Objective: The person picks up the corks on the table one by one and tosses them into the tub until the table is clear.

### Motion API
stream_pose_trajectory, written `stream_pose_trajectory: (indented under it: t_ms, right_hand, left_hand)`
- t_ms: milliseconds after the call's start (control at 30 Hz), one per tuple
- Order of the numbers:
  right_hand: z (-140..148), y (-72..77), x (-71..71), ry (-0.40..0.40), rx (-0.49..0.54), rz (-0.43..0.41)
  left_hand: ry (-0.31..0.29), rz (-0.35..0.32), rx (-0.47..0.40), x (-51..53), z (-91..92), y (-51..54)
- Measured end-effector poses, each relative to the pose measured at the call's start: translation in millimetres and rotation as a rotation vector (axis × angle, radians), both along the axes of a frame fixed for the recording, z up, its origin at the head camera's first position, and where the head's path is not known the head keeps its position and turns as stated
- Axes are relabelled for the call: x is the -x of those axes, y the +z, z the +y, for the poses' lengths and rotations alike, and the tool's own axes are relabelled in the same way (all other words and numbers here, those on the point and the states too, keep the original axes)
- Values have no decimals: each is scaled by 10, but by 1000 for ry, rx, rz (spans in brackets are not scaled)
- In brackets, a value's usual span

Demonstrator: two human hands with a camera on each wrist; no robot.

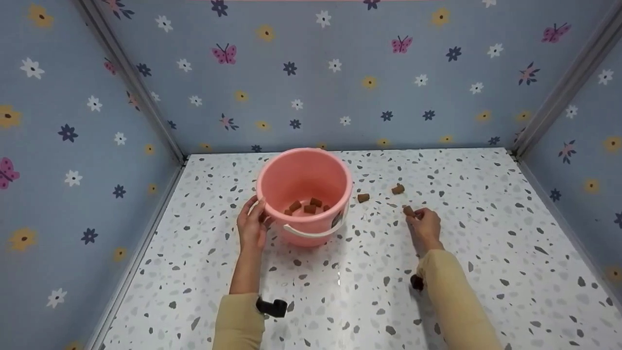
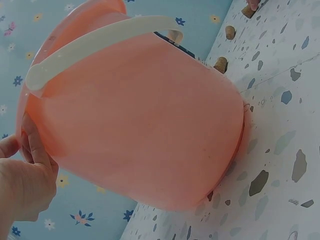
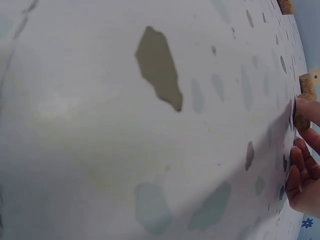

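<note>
A pink bucket (image 1: 311,233) with a white handle (image 1: 311,234) stands on the speckled tabletop, several brown corks (image 1: 310,209) lying at its bottom. My left hand (image 1: 251,226) grips the bucket's rim at its left side; in the left wrist view the fingers (image 2: 35,140) lie against the outer wall just under the rim. Right of the bucket, my right hand (image 1: 425,227) pinches a cork (image 1: 408,211) at the tabletop, partly covered by the fingertips in the right wrist view. Two loose corks, one nearer the bucket (image 1: 363,198) and one farther right (image 1: 398,188), lie on the tabletop.
Behind the tabletop (image 1: 340,291) rises a blue wall (image 1: 311,97) printed with flowers and butterflies. Similar panels flank it at left (image 1: 73,204) and right (image 1: 593,160), with grey metal strips along the corners. Each sleeve carries a small black device near the wrist.
</note>
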State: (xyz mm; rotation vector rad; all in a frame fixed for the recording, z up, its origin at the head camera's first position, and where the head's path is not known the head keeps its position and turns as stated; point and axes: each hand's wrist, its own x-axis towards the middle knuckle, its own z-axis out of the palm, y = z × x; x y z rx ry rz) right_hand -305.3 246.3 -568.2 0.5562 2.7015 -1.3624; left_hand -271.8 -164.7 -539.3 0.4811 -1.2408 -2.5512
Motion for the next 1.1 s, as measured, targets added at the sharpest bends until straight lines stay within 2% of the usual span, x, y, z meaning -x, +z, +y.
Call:
stream_pose_trajectory:
  t_ms: [33,67,167,233,267,300,333,367,400,433,533,600,633,700,767,867,967,1100]
  right_hand:
    - [-1,-1,0,1,-4,-3]
    - [-2,0,-3,5,-9,-3]
    - [-3,-2,-11,19,-35,18]
    - [-3,-6,-16,25,-42,34]
    - [-3,-6,-20,28,-46,42]
    - [-3,-11,-22,32,-52,56]
    - [-3,-14,-23,33,-55,67]
    - [-1,-18,-22,35,-59,78]
    - [0,-21,-22,36,-65,87]
    - [1,-25,-19,38,-69,95]
    - [6,-32,-10,35,-73,102]
    - [5,-31,-6,30,-62,89]
    - [7,-32,-5,27,-57,83]
    - [4,-28,-7,22,-36,72]
    - [-7,-20,-7,15,-13,64]
    - [-37,6,-6,16,9,75]
    - [-73,49,0,38,10,127]
    - [-122,110,16,79,-17,201]
  left_hand:
    - [-12,15,-29,-36,8,50]
    - [-13,24,-31,-37,2,44]
    - [-3,7,-16,-175,84,274]
    - [0,-12,-19,-304,156,503]
    - [12,-34,3,-315,168,534]
    - [14,-43,-1,-353,192,605]
    - [6,-38,-10,-369,190,622]
    - [6,-38,-9,-361,186,608]
    - [-10,-11,-33,-372,179,609]
    - [-16,7,-29,-316,142,497]
    - [-44,70,-35,-92,-1,67]
    - [-42,62,-33,-28,-33,-33]
    - [-29,49,-13,22,-50,-116]
    - [-15,16,-3,-56,17,48]
    - [2,-20,8,-190,111,303]
    - [-7,-42,-6,-321,172,537]
    - [-17,-58,-30,-368,181,626]
    - [-11,-51,-31,-365,184,612]
